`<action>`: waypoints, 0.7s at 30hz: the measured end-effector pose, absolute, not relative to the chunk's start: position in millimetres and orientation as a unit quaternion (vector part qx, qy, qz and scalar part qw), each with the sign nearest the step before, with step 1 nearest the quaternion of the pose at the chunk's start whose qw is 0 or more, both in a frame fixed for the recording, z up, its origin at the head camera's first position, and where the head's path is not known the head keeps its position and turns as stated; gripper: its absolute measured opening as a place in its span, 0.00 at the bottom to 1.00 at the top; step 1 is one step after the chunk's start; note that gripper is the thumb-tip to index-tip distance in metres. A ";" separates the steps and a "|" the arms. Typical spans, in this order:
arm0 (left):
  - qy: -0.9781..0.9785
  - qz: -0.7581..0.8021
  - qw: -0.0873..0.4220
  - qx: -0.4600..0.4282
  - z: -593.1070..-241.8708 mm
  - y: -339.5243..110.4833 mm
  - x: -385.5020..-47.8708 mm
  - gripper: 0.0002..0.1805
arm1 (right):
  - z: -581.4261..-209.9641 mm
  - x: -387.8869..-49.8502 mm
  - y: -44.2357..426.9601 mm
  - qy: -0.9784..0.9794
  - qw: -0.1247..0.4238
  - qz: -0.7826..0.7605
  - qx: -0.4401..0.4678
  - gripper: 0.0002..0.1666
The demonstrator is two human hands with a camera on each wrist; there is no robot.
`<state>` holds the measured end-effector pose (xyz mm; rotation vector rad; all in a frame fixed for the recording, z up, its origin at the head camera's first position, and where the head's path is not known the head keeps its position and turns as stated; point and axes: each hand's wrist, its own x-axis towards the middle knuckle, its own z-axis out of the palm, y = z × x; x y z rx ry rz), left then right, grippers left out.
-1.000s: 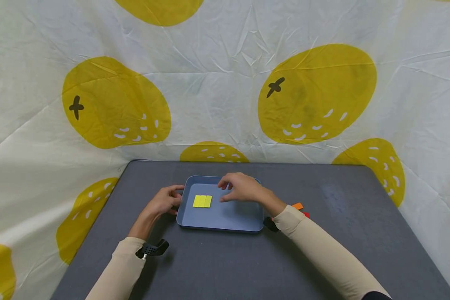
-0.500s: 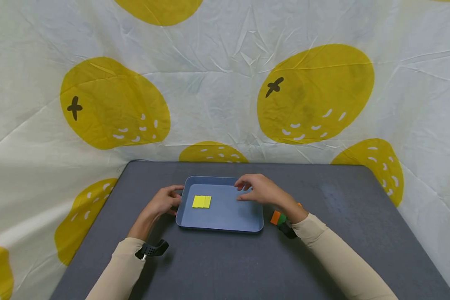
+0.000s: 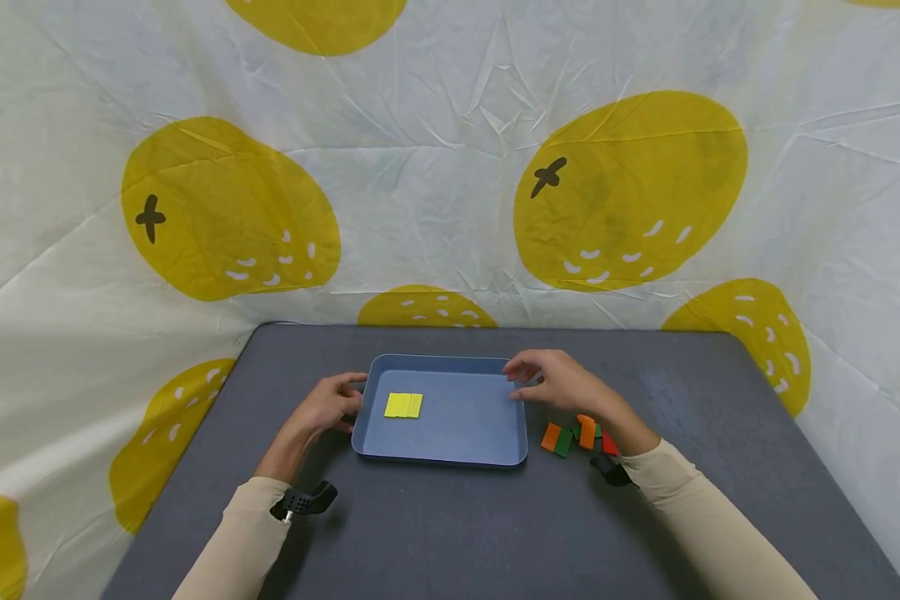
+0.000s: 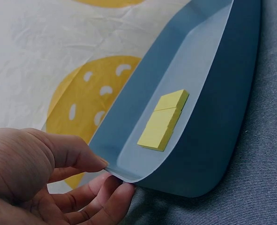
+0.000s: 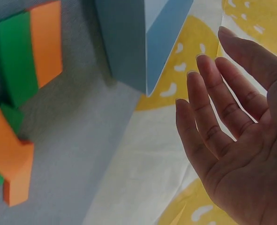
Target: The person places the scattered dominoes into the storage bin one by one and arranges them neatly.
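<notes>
A shallow blue-grey tray (image 3: pixel 457 433) lies on the table. Side by side near its left end sit several yellow blocks (image 3: pixel 402 406), also visible in the left wrist view as a yellow row (image 4: pixel 162 123). My left hand (image 3: pixel 332 404) is at the tray's left edge; seen from the wrist, its thumb (image 4: pixel 84 154) and fingertips pinch the rim at a corner. Over the tray's right rim hovers my right hand (image 3: pixel 558 379), holding nothing. In the right wrist view its fingers (image 5: pixel 206 110) are spread and gently bent, apart from the tray.
Right of the tray, below my right hand, lie loose blocks: an orange block (image 3: pixel 551 437) against a green block (image 3: pixel 563 442), another orange piece (image 3: pixel 587 433) over green, and a red block (image 3: pixel 609 443) partly behind the wrist. A patterned cloth (image 3: pixel 435 208) hangs behind the table.
My right hand has moved right, from above the tray's middle to its right rim, uncovering the loose coloured blocks. The left hand, tray and yellow blocks have stayed put.
</notes>
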<state>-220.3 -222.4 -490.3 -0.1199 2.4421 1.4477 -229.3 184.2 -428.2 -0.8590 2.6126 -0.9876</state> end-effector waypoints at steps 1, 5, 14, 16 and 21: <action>0.850 0.504 0.149 -0.042 -490.3 -222.4 -220.4 0.30 | -428.6 -229.0 186.9 0.889 0.110 -0.335 -0.291 0.20; 0.850 0.503 0.149 -0.040 -490.5 -222.6 -220.6 0.30 | -431.2 -227.3 196.9 0.893 0.111 -0.333 -0.282 0.20; 0.852 0.501 0.146 -0.039 -487.9 -222.0 -220.1 0.30 | -440.4 -222.0 213.5 0.897 0.105 -0.330 -0.273 0.22; 0.852 0.501 0.147 -0.040 -487.6 -221.9 -220.1 0.30 | -443.0 -221.0 216.1 0.900 0.103 -0.326 -0.271 0.22; 0.851 0.502 0.151 -0.045 -489.2 -221.9 -220.5 0.31 | -448.2 -217.5 222.0 0.901 0.111 -0.326 -0.265 0.24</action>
